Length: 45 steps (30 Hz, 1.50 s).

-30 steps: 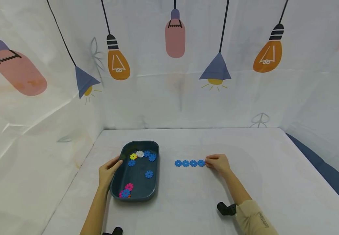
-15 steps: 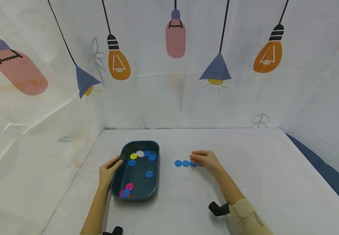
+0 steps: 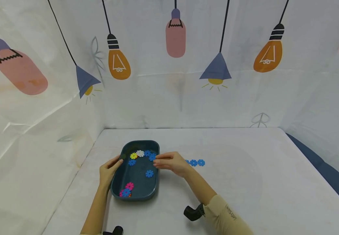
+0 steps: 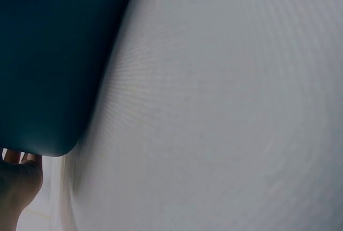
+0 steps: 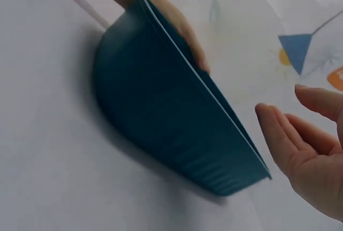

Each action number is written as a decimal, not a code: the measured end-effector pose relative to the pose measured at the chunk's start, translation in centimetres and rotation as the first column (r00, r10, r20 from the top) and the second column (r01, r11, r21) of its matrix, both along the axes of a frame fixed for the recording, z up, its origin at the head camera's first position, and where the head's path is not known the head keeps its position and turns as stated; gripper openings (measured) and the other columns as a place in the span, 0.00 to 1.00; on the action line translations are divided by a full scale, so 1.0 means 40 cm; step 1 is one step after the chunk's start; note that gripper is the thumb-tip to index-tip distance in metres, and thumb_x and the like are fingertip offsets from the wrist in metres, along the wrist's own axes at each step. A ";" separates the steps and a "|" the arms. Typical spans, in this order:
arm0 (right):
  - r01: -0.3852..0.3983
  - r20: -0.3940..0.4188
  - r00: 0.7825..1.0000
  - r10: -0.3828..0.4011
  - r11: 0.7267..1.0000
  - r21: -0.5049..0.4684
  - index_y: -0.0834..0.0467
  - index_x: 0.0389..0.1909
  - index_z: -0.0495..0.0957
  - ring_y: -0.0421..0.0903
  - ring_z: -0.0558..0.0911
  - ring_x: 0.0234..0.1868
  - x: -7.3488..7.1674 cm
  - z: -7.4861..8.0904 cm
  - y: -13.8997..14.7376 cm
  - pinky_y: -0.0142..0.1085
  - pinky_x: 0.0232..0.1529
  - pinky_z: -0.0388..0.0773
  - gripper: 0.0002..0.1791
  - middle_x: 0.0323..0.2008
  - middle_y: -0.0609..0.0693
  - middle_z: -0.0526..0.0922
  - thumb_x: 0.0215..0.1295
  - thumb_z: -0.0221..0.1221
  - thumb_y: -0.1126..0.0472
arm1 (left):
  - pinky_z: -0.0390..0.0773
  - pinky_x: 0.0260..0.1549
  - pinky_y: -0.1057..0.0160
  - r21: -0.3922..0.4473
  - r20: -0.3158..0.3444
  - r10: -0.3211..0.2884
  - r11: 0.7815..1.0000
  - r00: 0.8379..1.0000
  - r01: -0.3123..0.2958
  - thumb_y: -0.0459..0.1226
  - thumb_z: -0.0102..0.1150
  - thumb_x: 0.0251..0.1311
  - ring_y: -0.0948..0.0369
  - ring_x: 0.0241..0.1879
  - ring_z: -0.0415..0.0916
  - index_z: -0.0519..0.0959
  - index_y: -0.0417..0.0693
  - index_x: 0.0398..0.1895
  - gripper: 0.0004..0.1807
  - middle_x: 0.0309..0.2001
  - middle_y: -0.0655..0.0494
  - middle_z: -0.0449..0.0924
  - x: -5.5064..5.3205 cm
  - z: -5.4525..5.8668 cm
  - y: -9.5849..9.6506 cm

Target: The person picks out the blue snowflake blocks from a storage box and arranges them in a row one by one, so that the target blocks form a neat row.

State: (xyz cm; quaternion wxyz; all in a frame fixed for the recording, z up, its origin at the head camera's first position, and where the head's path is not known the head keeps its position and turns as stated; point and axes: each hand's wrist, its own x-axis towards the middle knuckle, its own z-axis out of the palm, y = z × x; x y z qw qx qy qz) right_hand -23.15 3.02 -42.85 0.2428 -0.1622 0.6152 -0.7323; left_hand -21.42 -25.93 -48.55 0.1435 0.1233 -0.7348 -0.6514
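Note:
My left hand grips the left rim of a dark teal tray, thumb over the edge, in the head view. Flower-shaped plastic discs lie inside: a yellow one, a white one, a pink one and several blue ones, among them a blue disc by itself. My right hand hovers over the tray's right rim, fingers extended. In the right wrist view its thumb and fingers stand apart with nothing between them. Behind that hand a row of blue discs lies on the table, its left end hidden.
The white table reaches back to a wall sheet printed with hanging lamps. A black wrist camera sits by the right sleeve, and another black camera shows at the bottom edge near the left forearm.
My right hand has left the right end of the blue row and travelled left to the tray's right rim. My left hand and the tray have stayed in place.

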 end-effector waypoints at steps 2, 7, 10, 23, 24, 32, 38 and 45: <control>-0.043 0.007 0.999 0.043 0.999 0.003 0.75 0.56 0.69 0.49 0.83 0.46 0.007 0.001 -0.032 0.41 0.51 0.76 0.22 0.51 0.70 0.76 0.65 0.57 0.68 | 0.74 0.37 0.79 0.001 0.003 -0.001 1.000 1.000 0.001 0.40 0.65 0.57 0.77 0.39 0.75 0.76 0.37 0.55 0.24 0.34 0.80 0.79 0.000 0.000 0.001; -0.047 0.044 0.998 0.044 0.997 0.068 0.75 0.59 0.67 0.51 0.81 0.49 0.021 -0.005 -0.111 0.41 0.50 0.77 0.24 0.53 0.69 0.75 0.64 0.58 0.68 | 0.74 0.37 0.79 -0.007 0.013 0.002 1.000 1.000 -0.002 0.41 0.65 0.57 0.77 0.39 0.75 0.77 0.38 0.55 0.25 0.33 0.81 0.79 0.000 0.001 0.001; 0.012 0.066 0.998 -0.020 0.993 0.116 0.76 0.60 0.64 0.52 0.80 0.51 0.021 -0.013 -0.155 0.40 0.50 0.77 0.28 0.53 0.65 0.76 0.63 0.59 0.67 | 0.74 0.37 0.79 -0.013 0.013 0.004 1.000 1.000 -0.004 0.41 0.65 0.57 0.77 0.39 0.75 0.77 0.37 0.55 0.25 0.33 0.82 0.79 -0.001 0.002 0.001; 0.040 0.150 0.986 -0.068 0.982 0.183 0.77 0.53 0.71 0.57 0.81 0.48 0.045 -0.053 -0.269 0.44 0.48 0.78 0.21 0.43 0.63 0.81 0.60 0.60 0.71 | 0.73 0.38 0.80 -0.018 0.012 0.011 1.000 1.000 -0.010 0.41 0.65 0.57 0.77 0.39 0.75 0.77 0.37 0.55 0.24 0.34 0.81 0.79 -0.001 0.002 0.003; 0.025 0.124 0.991 -0.054 0.975 0.221 0.77 0.52 0.72 0.56 0.82 0.45 0.051 -0.058 -0.273 0.42 0.46 0.79 0.21 0.42 0.62 0.82 0.59 0.60 0.71 | 0.73 0.38 0.80 -0.016 0.017 0.010 1.000 1.000 -0.010 0.42 0.65 0.57 0.77 0.40 0.75 0.77 0.38 0.55 0.25 0.34 0.81 0.79 -0.001 0.002 0.003; -0.098 0.033 0.995 0.092 0.918 0.384 0.78 0.48 0.74 0.48 0.84 0.34 0.099 -0.056 -0.296 0.40 0.36 0.82 0.21 0.34 0.57 0.81 0.53 0.63 0.76 | 0.73 0.40 0.79 -0.003 0.024 0.005 1.000 1.000 -0.004 0.42 0.64 0.57 0.77 0.41 0.75 0.77 0.38 0.55 0.24 0.35 0.79 0.79 0.005 0.009 0.002; -0.092 -0.058 0.990 0.127 0.903 0.419 0.74 0.44 0.78 0.44 0.83 0.31 0.103 -0.064 -0.303 0.35 0.34 0.82 0.17 0.31 0.55 0.83 0.50 0.65 0.75 | 0.73 0.40 0.80 0.013 0.016 0.000 1.000 1.000 0.000 0.40 0.64 0.58 0.77 0.41 0.75 0.77 0.37 0.55 0.23 0.36 0.78 0.80 0.007 0.012 0.003; 0.064 -0.317 0.927 0.199 0.750 0.658 0.67 0.40 0.82 0.39 0.80 0.31 0.092 -0.056 -0.281 0.31 0.37 0.78 0.15 0.31 0.50 0.85 0.49 0.69 0.67 | 0.73 0.40 0.80 0.008 0.032 -0.007 1.000 0.999 0.007 0.41 0.63 0.58 0.78 0.41 0.75 0.77 0.38 0.56 0.24 0.35 0.80 0.79 0.004 0.008 0.002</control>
